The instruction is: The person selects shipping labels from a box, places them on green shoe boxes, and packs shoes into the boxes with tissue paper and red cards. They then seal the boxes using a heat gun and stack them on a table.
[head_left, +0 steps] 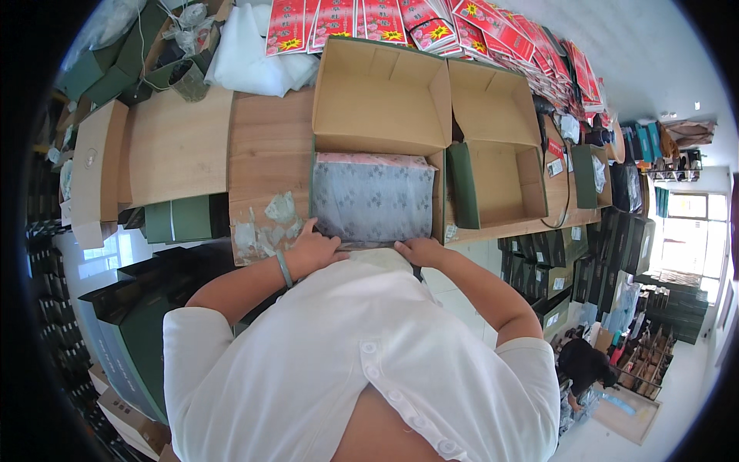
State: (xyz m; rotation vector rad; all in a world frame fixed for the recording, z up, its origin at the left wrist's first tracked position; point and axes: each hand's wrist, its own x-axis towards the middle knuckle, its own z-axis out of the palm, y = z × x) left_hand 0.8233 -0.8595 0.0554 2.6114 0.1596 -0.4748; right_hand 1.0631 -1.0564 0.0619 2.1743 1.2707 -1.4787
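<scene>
An open green cardboard box (381,92), brown inside, stands in front of me with its lid raised at the back. Grey tissue paper (373,196) printed with dark flowers lies across its inside and hides whatever is beneath; a pink strip shows along the paper's far edge. At the front left corner of the box is my left hand (312,250), its index finger stretched toward the left wall and its thumb apart. My right hand (421,251) is closed on the front edge near the right corner, some of its fingers hidden.
A second open box (500,181) stands to the right on the wooden table (265,146). Red printed packets (493,31) pile up behind, beside white wrapping (258,54). Stacked green boxes (554,262) fill the right side. Another person (585,366) bends over at the far right.
</scene>
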